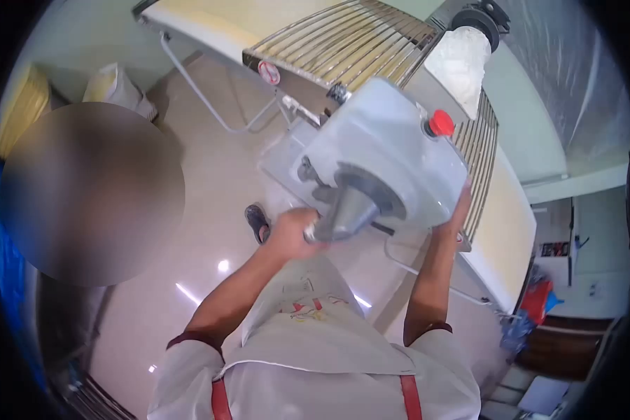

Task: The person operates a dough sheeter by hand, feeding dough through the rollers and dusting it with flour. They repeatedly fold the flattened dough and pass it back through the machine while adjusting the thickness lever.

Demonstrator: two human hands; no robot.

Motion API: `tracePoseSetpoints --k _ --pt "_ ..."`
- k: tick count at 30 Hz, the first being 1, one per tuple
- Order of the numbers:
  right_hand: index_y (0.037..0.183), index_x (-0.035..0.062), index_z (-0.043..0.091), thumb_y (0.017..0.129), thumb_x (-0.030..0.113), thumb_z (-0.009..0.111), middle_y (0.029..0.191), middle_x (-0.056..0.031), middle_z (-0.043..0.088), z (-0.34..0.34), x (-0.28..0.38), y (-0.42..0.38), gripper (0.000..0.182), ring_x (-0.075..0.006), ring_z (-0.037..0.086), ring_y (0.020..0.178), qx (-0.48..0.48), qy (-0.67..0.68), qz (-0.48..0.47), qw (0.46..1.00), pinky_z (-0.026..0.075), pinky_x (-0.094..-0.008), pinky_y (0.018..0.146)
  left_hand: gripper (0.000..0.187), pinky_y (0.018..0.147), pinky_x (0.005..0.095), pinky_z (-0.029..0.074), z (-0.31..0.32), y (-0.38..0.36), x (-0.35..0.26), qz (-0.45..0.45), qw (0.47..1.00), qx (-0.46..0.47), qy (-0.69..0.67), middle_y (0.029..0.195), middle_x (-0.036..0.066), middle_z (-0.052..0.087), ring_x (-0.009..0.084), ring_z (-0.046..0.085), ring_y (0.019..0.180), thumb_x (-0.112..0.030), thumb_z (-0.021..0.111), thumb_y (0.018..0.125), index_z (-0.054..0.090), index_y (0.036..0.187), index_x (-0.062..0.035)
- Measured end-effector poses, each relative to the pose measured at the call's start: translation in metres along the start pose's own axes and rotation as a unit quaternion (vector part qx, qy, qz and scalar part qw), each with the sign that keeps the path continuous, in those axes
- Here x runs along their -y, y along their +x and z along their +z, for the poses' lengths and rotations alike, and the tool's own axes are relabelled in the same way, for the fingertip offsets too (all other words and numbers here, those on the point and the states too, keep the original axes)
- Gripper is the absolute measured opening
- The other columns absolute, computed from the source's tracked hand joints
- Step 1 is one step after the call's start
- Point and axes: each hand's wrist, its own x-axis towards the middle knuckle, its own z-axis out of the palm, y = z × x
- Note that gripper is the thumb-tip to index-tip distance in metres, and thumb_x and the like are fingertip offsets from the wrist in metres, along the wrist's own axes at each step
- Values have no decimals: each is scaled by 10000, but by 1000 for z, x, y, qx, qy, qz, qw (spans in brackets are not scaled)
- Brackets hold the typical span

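1. Dough sheeter (381, 115), by its look, stands in front of the person in the head view, its grey housing (423, 164) just ahead of the apron (308, 301). A wire guard (343, 42) slopes over the pale belt (238, 21) on the left side; a second wire guard (484, 150) lies over the right-hand belt (507, 231).
2. The left hand (292, 234) is closed in a narrow grip around the end of the grey lever (350, 210), which juts from a round dark collar on the near face of the housing.
3. The right hand (460, 213) is at the right edge of the housing. Its fingers are partly hidden there, so whether they grip or simply rest cannot be told.
4. On top, beyond the red button (441, 123), a white mass (463, 59) lies between the two guards; blur hides what it is.
5. The step in hand appears to be handling the lever. Any shift of it would call for a firm left grip, the right hand bracing the housing, and both sleeves kept away from the guards.
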Motion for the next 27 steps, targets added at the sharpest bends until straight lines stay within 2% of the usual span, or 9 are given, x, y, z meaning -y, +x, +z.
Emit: tracePoseSetpoints --k 2,3,5,6,9,12,15,21,27 --pt "1235 -19 478 969 426 387 1177 -151 574 -11 -3 30 526 -278 584 1056 -54 -22 -7 998 476 -406 912 280 583 353 468 13 15 -5 -103 994 -20 -14 623 126 612 227 622 595 -275 752 733 633 750 -23" --pt "1263 -8 458 975 413 374 1216 -145 553 -11 0 -16 517 -271 559 1094 -37 5 12 999 451 -400 940 267 570 343 460 21 -34 -26 -136 987 -58 -56 604 113 597 207 597 572 -256 750 735 631 743 -17" --pt "1320 13 418 986 388 349 1295 -133 509 -4 9 -18 506 -257 508 1169 -10 33 48 998 401 -388 995 243 544 325 444 55 -39 -32 -194 958 -130 -166 567 87 567 169 548 526 -219 745 739 626 730 -7" --pt "1313 13 426 985 391 354 1288 -129 515 -2 12 -18 506 -252 510 1167 -11 4 36 999 402 -381 992 251 528 301 430 68 -41 -37 -196 950 -160 -182 561 51 555 129 503 519 -231 737 765 625 738 -8" --pt "1295 13 452 982 402 369 1265 -115 533 -4 15 -18 505 -234 515 1161 -25 -80 -1 996 404 -360 984 312 510 290 425 91 -43 -40 -284 900 -179 -279 561 30 556 107 515 524 -298 717 798 623 730 -8" --pt "1268 10 481 980 410 378 1230 -106 558 -11 16 -16 504 -215 534 1130 -16 -89 9 996 413 -351 964 364 499 279 423 93 -44 -47 -292 888 -189 -302 559 17 549 94 523 524 -347 694 822 617 722 -5" --pt "1253 9 492 982 405 377 1212 -104 570 -14 18 -15 493 -204 544 1112 8 -93 4 996 422 -347 945 379 498 284 434 94 -47 -37 -278 904 -176 -274 570 24 553 98 534 526 -357 691 821 617 734 5" --pt "1220 0 505 990 389 372 1174 -95 579 -16 18 -12 471 -189 549 1085 42 -97 -8 994 426 -343 922 411 494 284 444 99 -42 -43 -170 887 -279 -326 597 35 573 107 548 533 -384 699 807 624 744 16" --pt "1225 -16 485 992 372 384 1184 -102 552 -24 12 -4 464 -183 532 1068 59 -111 -17 992 414 -328 924 430 526 272 466 101 -46 -49 -289 885 -245 -269 650 45 588 123 580 573 -412 680 816 598 750 5"
